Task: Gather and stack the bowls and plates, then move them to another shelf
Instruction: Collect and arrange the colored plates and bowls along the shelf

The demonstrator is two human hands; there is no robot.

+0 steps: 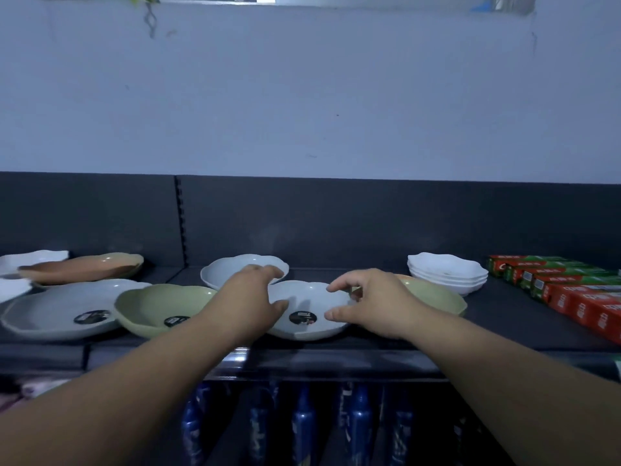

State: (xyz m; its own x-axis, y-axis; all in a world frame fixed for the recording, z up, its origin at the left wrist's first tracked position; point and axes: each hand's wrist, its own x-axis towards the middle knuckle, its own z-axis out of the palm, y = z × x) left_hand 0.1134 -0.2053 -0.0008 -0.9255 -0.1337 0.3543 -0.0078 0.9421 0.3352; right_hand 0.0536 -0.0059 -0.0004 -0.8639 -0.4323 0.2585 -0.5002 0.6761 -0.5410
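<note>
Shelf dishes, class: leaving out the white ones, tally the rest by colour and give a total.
Green dishes: 2
Brown dish: 1
Pale blue-grey dishes: 3
Total: 6

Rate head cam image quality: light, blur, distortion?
Head view: dim, with a bluish cast; soft throughout, so the label in the white bowl is unreadable; fingers cast faint shadows in that bowl; bottles below are smeared; slight glare on the shelf edge; wide-angle stretch shows in the forearms at the bottom corners.
</note>
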